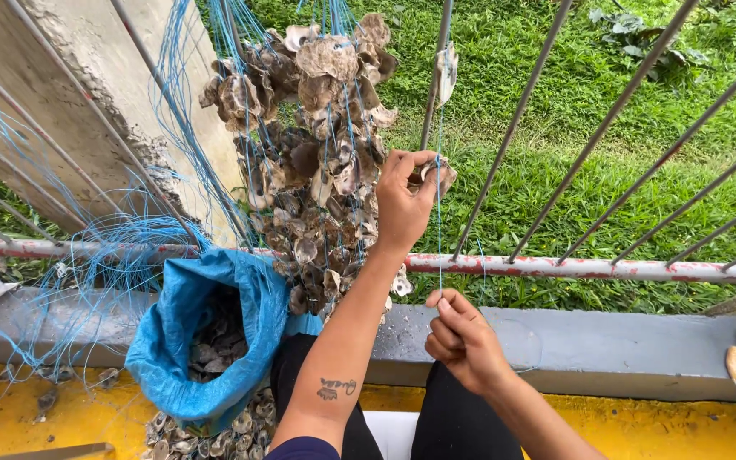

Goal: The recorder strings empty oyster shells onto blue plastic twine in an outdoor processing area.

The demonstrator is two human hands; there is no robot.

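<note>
Left hand (pixel 404 198): raised against the grey metal railing bars (pixel 513 128), fingers pinched shut on a flat grey oyster shell (pixel 443 176) threaded on a thin blue nylon string (pixel 439 243). Right hand (pixel 462 341): below the railing's red-and-white lower rail (pixel 589 268), fingers closed tight on the same string, pulled taut. Left of the string, a hanging cluster of strung shells (pixel 317 153); beneath the cluster, an open blue plastic sack of shells (pixel 206 341).

2 hands (pixel 402 200), 1 blue sack (pixel 206 341), 2 shells (pixel 446 72) on the taut string (pixel 440 238).
</note>
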